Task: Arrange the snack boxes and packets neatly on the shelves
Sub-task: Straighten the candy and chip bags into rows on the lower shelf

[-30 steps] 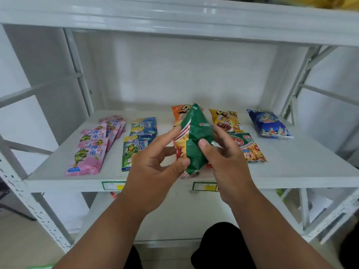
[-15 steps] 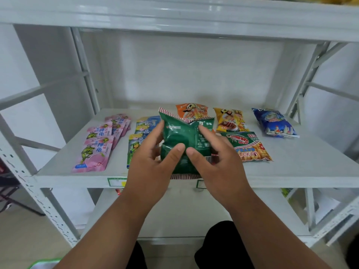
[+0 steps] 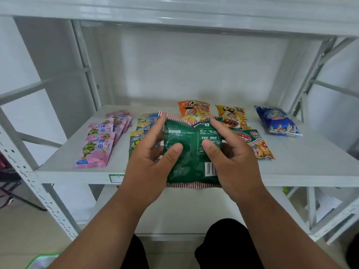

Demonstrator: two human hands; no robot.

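Note:
A green snack packet (image 3: 189, 152) with red-and-white striped ends is held back side up over the front edge of the white middle shelf (image 3: 303, 162). My left hand (image 3: 151, 158) grips its left side, thumb on top. My right hand (image 3: 231, 154) grips its right side, thumb pressed on the printed panel. Behind it lie a matching green prawn-cracker packet (image 3: 254, 144), an orange packet (image 3: 194, 110), a yellow packet (image 3: 233, 116) and a blue packet (image 3: 277, 121). Pink turtle packets (image 3: 97, 146) and blue-green turtle packets (image 3: 144, 123) lie at the left.
The shelf above (image 3: 174, 14) overhangs close over the work area. Slanted metal braces (image 3: 318, 61) close the right side and an upright post (image 3: 85, 61) stands at the left. A lower shelf (image 3: 174, 210) sits beneath. Bare shelf surface lies at the back and at the front right.
The green packet has turned from edge-on and upright to flat with its back facing me, and has lowered toward the shelf's front edge. Both hands stayed on it.

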